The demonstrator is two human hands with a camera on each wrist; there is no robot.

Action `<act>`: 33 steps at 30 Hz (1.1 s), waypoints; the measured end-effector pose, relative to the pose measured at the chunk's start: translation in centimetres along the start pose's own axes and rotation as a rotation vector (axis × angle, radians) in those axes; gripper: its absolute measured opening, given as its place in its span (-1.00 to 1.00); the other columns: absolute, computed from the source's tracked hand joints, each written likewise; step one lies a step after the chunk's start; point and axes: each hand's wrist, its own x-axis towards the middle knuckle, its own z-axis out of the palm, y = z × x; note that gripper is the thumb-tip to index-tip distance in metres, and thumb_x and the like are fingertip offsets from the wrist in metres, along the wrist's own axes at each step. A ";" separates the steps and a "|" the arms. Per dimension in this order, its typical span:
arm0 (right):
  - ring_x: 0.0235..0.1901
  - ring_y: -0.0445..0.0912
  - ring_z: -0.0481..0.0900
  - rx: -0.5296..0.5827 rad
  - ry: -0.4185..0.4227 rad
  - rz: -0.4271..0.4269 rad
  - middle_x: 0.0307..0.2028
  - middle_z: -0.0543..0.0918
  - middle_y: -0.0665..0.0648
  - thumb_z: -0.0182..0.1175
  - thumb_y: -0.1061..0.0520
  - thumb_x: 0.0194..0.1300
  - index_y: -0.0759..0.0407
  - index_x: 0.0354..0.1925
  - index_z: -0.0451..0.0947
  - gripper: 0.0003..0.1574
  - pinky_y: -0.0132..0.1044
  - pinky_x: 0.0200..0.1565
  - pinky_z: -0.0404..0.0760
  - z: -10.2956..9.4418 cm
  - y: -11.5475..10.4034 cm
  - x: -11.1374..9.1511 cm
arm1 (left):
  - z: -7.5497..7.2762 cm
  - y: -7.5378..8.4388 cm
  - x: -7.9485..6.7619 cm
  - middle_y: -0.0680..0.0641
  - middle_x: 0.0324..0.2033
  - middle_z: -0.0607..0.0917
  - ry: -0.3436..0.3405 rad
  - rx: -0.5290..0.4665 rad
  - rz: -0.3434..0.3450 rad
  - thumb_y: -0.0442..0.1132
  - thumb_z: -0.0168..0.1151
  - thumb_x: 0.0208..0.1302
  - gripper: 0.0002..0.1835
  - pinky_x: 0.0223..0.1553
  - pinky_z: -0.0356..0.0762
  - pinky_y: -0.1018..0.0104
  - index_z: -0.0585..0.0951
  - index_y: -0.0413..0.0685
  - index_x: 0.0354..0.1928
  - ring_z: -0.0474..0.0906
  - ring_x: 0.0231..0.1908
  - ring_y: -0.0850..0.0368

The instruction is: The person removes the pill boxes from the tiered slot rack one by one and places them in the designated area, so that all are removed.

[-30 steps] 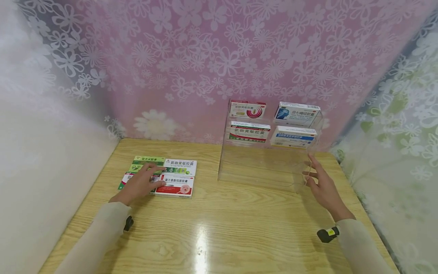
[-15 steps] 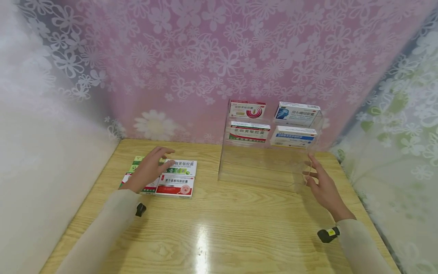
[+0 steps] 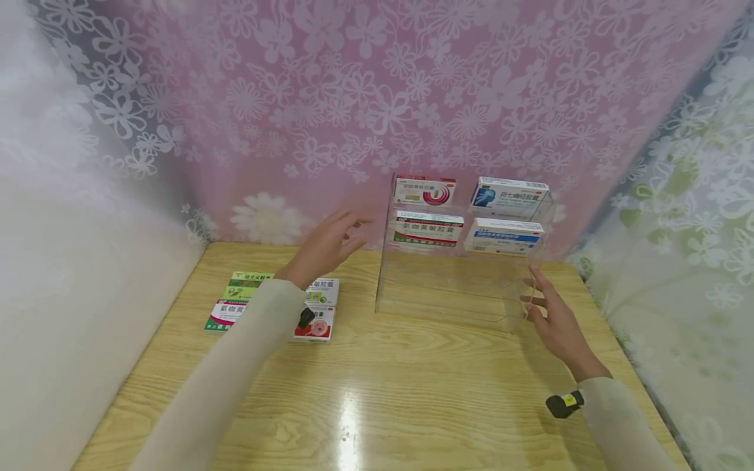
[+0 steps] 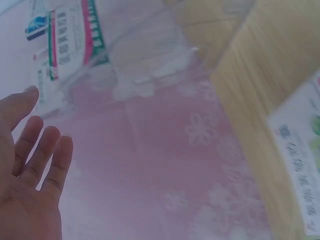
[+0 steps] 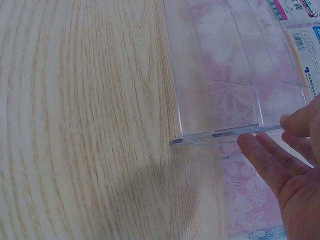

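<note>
My left hand (image 3: 324, 248) is in the air just left of a clear acrylic display stand (image 3: 442, 288), fingers loosely extended and nothing in them. In the left wrist view its fingers (image 4: 37, 155) point toward the stand. My right hand (image 3: 556, 327) pinches the stand's right side panel (image 5: 220, 134) between thumb and fingers. The stand's upper tiers bear a red-and-white medicine box (image 3: 424, 191), a white medicine box with a blue picture (image 3: 511, 197), a green-and-red medicine box (image 3: 428, 229) and a blue-striped medicine box (image 3: 503, 237).
Flat on the wooden table (image 3: 365, 392) at left lie several more medicine boxes, among them a green box (image 3: 244, 284) and a red-and-white box (image 3: 318, 327). My left sleeve (image 3: 253, 347) partly covers them. A pink floral curtain (image 3: 353, 118) hangs behind the table.
My left hand has risen from the flat medicine boxes and moved right and away from me, toward the stand's left side. My right hand stays at the stand's side panel.
</note>
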 end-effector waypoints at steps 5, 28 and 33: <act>0.17 0.48 0.65 -0.013 0.004 -0.012 0.50 0.38 0.55 0.07 0.40 0.65 -0.11 0.81 -0.20 0.08 -0.76 -0.13 0.58 -0.1 0.1 0.0 | 0.6 2.1 2.2 -0.08 0.38 0.62 0.004 0.020 0.061 -0.20 0.33 0.60 -0.52 0.25 0.71 0.03 0.58 0.03 0.48 0.66 0.21 -0.08; 0.17 0.52 0.65 0.009 0.011 0.017 0.49 0.38 0.55 0.08 0.42 0.64 -0.09 0.81 -0.18 0.08 -0.75 -0.14 0.59 0.1 0.0 -0.2 | 4.7 5.6 6.7 0.01 0.42 0.65 -0.022 0.490 0.141 -0.18 0.14 0.73 -0.55 0.62 0.32 0.25 0.54 0.03 0.53 0.49 0.47 0.06; 0.18 0.50 0.65 -0.005 0.008 0.020 0.50 0.38 0.54 0.08 0.40 0.65 -0.12 0.81 -0.19 0.08 -0.74 -0.13 0.60 0.2 0.2 -0.1 | 5.3 5.1 7.2 0.02 0.33 0.71 0.049 0.462 0.150 -0.24 0.17 0.70 -0.63 0.50 0.46 0.26 0.62 0.06 0.42 0.54 0.37 0.03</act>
